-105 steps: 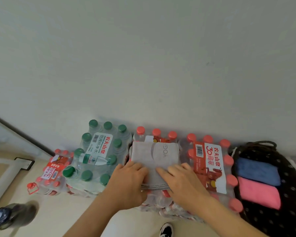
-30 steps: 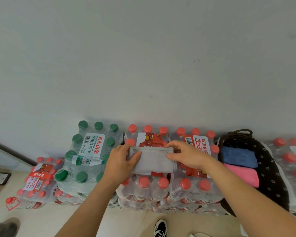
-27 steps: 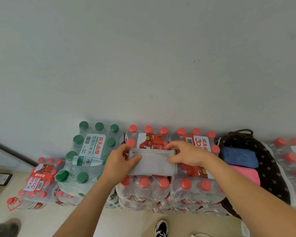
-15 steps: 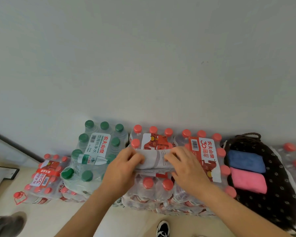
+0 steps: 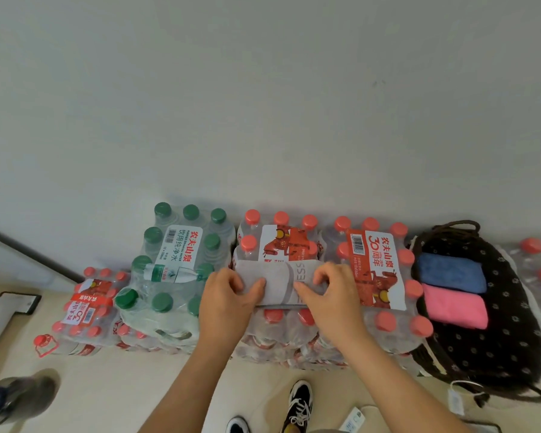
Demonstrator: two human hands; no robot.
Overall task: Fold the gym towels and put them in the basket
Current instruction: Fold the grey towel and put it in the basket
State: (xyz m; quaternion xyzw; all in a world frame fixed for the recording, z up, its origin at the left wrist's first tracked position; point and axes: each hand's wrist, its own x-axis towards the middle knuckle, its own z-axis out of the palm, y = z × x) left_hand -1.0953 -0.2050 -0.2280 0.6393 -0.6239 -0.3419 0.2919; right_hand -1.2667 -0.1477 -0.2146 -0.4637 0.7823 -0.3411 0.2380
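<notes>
Each grip pinches 1 end of the grey towel (image 5: pixel 280 281). The left hand (image 5: pixel 228 295) has its thumb on top and its fingers curled round the left end, and the right hand (image 5: pixel 330 292) mirrors it at the right end, probably to keep the layers together so the fold does not spring open. The towel lies as a narrow folded band on a red-capped bottle pack (image 5: pixel 281 235), which serves as the counter, likely because its level caps give a flat bed. Beyond a second red-capped pack (image 5: pixel 375 270) to the right, the dark basket (image 5: pixel 497 339) holds a blue towel (image 5: pixel 450 273) and a pink towel (image 5: pixel 453 306) side by side, with room apparently left nearer the person.
</notes>
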